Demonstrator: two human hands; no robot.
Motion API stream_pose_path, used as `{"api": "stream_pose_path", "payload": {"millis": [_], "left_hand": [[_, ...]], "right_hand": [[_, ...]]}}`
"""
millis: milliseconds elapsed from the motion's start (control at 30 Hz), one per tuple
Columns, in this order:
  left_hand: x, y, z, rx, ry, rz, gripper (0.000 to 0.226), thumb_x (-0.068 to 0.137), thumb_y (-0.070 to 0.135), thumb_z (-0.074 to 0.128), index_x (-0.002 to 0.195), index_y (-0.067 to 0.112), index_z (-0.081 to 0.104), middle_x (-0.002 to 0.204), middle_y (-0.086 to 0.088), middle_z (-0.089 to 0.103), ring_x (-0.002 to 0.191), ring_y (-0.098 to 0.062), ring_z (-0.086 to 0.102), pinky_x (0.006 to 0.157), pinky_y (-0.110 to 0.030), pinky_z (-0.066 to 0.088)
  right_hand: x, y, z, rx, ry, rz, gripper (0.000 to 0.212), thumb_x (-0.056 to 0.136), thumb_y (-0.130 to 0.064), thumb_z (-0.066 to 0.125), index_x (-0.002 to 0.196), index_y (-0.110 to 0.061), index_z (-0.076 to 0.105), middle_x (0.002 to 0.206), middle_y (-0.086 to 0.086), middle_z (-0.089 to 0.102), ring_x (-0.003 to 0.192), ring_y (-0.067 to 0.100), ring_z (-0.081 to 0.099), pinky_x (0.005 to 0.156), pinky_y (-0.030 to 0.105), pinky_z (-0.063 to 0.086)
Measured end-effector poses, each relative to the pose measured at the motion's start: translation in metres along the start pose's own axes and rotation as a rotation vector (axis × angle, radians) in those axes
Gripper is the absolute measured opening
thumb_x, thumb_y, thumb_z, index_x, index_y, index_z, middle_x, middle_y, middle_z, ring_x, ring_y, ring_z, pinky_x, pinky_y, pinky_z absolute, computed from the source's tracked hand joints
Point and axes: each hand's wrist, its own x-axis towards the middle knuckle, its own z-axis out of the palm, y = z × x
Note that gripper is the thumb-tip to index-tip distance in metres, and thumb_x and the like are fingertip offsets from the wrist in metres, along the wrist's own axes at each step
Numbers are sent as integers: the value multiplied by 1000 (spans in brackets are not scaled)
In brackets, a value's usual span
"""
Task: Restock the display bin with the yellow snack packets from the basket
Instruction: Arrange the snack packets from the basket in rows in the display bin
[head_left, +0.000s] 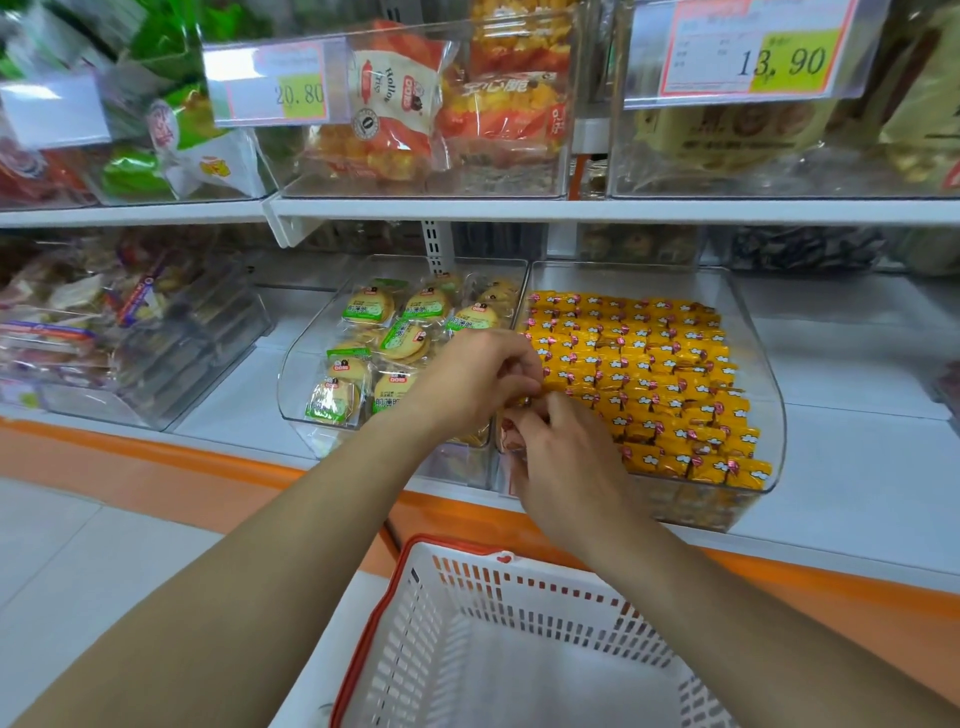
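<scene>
Your left hand (480, 387) has its fingers (519, 364) curled narrow, pinching a yellow snack packet (525, 400) over the near-left corner of the display bin (776, 441). Your right hand (563, 457) meets it there, fingers curled over the front edge; you cannot tell whether they grip anything. Right of your fingers, rows of packets (649, 364) fill the bin to its far wall, with open room above them under the upper shelf (571, 210). The biscuit bin (291, 384) stands just left. The basket (545, 587) sits below your wrists.
</scene>
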Motion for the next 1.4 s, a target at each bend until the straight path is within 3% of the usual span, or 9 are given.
{"api": "stream_pose_path", "payload": {"millis": [267,433,633,833,967,1100,1200,1267,1400], "left_hand": [[6,-2,0,-23,39,-19,6,89,13,76,86,18,73,83,7,64,76,-13,59,71,-31,51],[8,-3,2,-26,43,-5,4,90,13,75,86,15,74,81,10,63,74,-5,57,67,-20,47],[11,-6,-3,-50,44,15,11,89,12,76,83,19,72,75,15,58,69,0,53,61,-9,39],[10,-7,-2,-17,27,49,7,88,14,77,85,20,74,80,10,63,73,-3,55,65,-17,44],[7,-8,4,38,11,68,6,87,14,78,85,18,75,84,5,66,73,-9,55,62,-17,39],[6,-8,6,103,-15,91,4,88,19,78,88,22,76,89,6,68,77,-9,57,67,-28,45],[5,-5,8,153,-48,85,3,89,24,76,91,26,75,94,6,71,86,-14,63,75,-37,55],[3,-2,9,198,-57,95,2,91,25,75,93,27,75,95,6,71,88,-16,64,78,-41,57],[-4,1,8,233,-39,91,6,91,25,74,96,23,75,96,3,72,92,-19,63,78,-41,56]], "right_hand": [[2,-2,-3,-33,19,-17,25,89,-19,66,114,-20,65,105,0,63,97,21,54,83,33,45],[10,8,-3,295,8,137,27,87,-17,73,112,-24,66,108,-7,64,95,11,50,74,24,39],[7,7,1,312,50,84,26,87,-15,75,113,-18,70,109,-4,61,99,15,51,80,23,37],[8,7,3,18,63,2,21,89,-20,72,110,-20,74,109,-2,63,101,20,54,84,35,49],[1,11,1,-222,-69,-56,37,99,-45,41,119,-31,69,120,-9,63,111,20,47,91,40,40],[-6,11,-4,-164,-139,-71,47,93,-54,42,128,-31,62,125,-10,61,115,19,50,96,40,40],[-11,26,-14,53,97,-32,28,91,-32,57,115,-24,68,109,-6,63,101,15,54,82,32,48],[-12,36,-17,140,222,43,33,89,-23,63,121,-20,62,116,-3,56,106,12,50,85,27,46],[-8,44,-11,47,-33,27,63,94,-37,57,152,-21,36,150,-3,44,135,17,41,108,35,38]]}}
